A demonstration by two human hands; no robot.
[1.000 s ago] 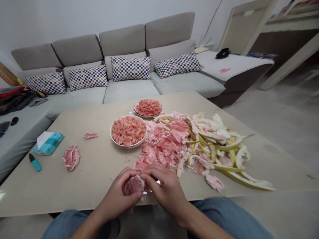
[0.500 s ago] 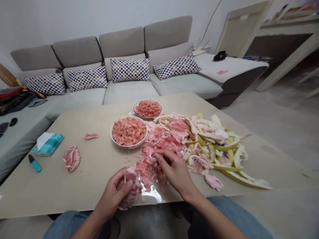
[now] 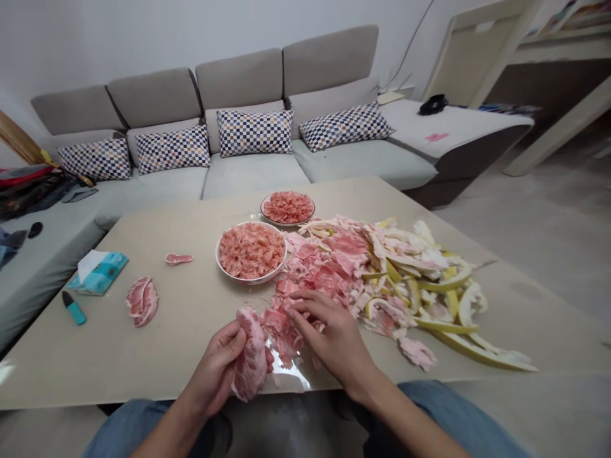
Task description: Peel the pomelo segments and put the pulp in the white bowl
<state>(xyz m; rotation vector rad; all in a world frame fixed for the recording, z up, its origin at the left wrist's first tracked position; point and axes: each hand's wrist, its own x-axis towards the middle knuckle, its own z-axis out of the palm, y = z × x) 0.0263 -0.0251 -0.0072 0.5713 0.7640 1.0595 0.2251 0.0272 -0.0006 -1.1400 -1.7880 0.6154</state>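
Note:
A pink pomelo segment [image 3: 250, 356] is held upright near the table's front edge by my left hand [image 3: 222, 361], thumb on the near face and fingers behind. My right hand [image 3: 331, 334] hovers just right of it, over a heap of pink pomelo membranes [image 3: 317, 270]. Its fingers are stretched out and slightly apart, with nothing visible between them. Beyond the hands stands a white bowl [image 3: 218, 257] full of loose pink pomelo pulp [image 3: 252, 250]. A dark-rimmed plate [image 3: 264, 216] behind it bears more pulp. Green-yellow pomelo rind strips [image 3: 449, 324] lie on the right.
Left on the table [image 3: 191, 356] are another pomelo segment [image 3: 142, 301], a small piece [image 3: 179, 259], a teal-handled knife [image 3: 75, 310] and a tissue pack [image 3: 100, 273]. A grey sofa [image 3: 252, 178] with checkered cushions stands behind the table.
My right hand's fingers have gone from pinched over the membranes to more spread. My left hand has turned the pomelo segment more upright. The view has shifted slightly.

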